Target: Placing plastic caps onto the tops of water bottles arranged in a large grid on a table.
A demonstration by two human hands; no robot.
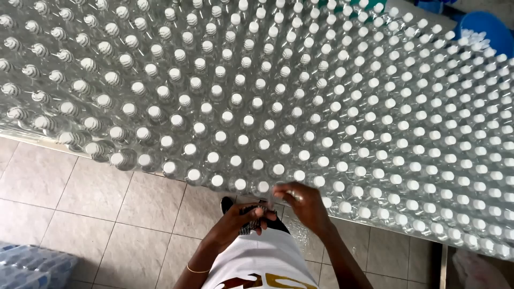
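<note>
A wide table is packed with several rows of clear plastic bottles [267,107] with white caps, seen from above. My right hand [302,203] reaches to the near edge of the rows, its fingers closed around the cap of one bottle [292,194] in the front row. My left hand [243,219] is just below the table edge, fingers curled against a dark striped thing at my waist; whether it holds it I cannot tell. A thin gold bangle [197,270] is on the left wrist.
Beige floor tiles [80,203] lie below and to the left. A wrapped pack of bottles [32,267] sits at the bottom left. A blue tub [490,27] with white caps stands at the top right. The table's metal leg [443,265] is at the lower right.
</note>
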